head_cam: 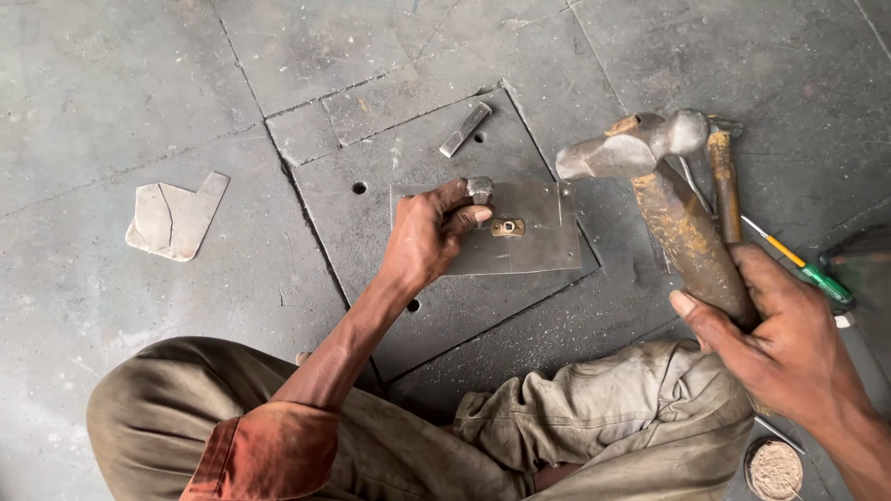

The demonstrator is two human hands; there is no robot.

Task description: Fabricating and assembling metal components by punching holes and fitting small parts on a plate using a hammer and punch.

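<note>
My left hand [429,232] is pinched tight around one short steel punch [480,190], standing it upright on a thin metal sheet [534,237]. Just right of my fingertips, one small brass-coloured piece [507,226] lies on that sheet. The sheet rests on one thick square steel plate [418,306] with several round holes, set on the concrete floor [121,93]. My right hand [780,343] is clamped on the rusty wooden handle of one hammer [640,148], its head raised right of the sheet. One flat metal bar [465,129] lies at the plate's far edge. One cut scrap of sheet [174,217] lies well apart to the left. One green-handled screwdriver [803,264] lies far right.
</note>
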